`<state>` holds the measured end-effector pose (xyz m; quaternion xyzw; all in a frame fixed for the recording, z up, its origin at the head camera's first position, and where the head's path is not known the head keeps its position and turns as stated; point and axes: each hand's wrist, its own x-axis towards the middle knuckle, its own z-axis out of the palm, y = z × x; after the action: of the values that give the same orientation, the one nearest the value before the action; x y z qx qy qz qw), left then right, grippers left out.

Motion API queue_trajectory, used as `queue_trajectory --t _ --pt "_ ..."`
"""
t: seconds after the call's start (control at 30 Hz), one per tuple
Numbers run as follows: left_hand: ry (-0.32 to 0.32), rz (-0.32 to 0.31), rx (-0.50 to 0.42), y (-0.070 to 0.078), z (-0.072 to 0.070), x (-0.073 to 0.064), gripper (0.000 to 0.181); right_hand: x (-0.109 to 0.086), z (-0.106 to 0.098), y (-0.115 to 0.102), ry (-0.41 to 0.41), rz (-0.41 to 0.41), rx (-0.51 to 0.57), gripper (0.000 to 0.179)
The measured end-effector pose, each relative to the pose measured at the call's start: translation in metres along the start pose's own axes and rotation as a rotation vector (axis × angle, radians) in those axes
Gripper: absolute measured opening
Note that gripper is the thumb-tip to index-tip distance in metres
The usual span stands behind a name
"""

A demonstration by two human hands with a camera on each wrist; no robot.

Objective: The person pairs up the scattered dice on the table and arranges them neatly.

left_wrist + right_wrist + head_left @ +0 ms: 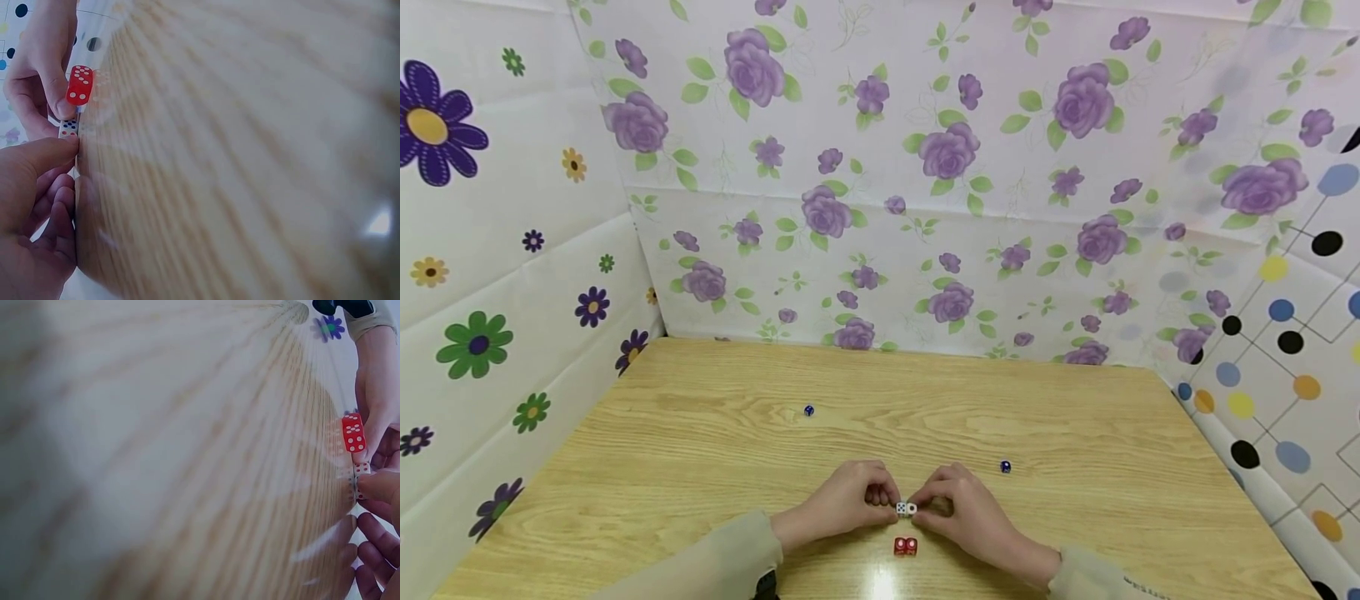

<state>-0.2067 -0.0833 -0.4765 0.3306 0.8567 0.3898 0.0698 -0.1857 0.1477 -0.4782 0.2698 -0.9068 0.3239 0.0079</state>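
Two white dice stand side by side on the wooden table, touching or nearly so. My left hand (848, 502) pinches the left white die (901, 507) between thumb and forefinger. From the other side, the thumb and forefinger of my right hand (964, 512) hold the right white die (912, 508). Closer to me, a pair of red dice (906, 547) sits side by side, just in front of the white ones. The left wrist view shows the red dice (79, 85) beyond my left thumb, which partly covers the white dice (69, 127).
One blue die (808, 411) lies farther back on the table (715, 425), left of the hands. Another blue die (1005, 467) is beyond the right hand. Flower-patterned sheets (880, 250) rise behind the table and at its left; a dotted sheet (1292, 392) hangs at right.
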Motion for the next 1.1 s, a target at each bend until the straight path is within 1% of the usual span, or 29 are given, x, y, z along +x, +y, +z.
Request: queue_trajectory --t 0.47,0.97,1.1 --pt "0.001 -0.020 0.012 0.0002 0.0007 0.0000 0.010 -0.0009 0.0004 -0.0007 0.005 -0.008 -0.006 0.007" --pt "-0.004 -0.018 0.017 -0.0002 0.0006 -0.0001 0.010 -0.0005 0.0007 -0.0003 0.012 -0.012 -0.014 0.007" --pt "-0.009 -0.021 0.015 0.0001 -0.0001 -0.0004 0.011 -0.0008 0.0010 -0.0001 0.018 -0.027 -0.016 0.008"
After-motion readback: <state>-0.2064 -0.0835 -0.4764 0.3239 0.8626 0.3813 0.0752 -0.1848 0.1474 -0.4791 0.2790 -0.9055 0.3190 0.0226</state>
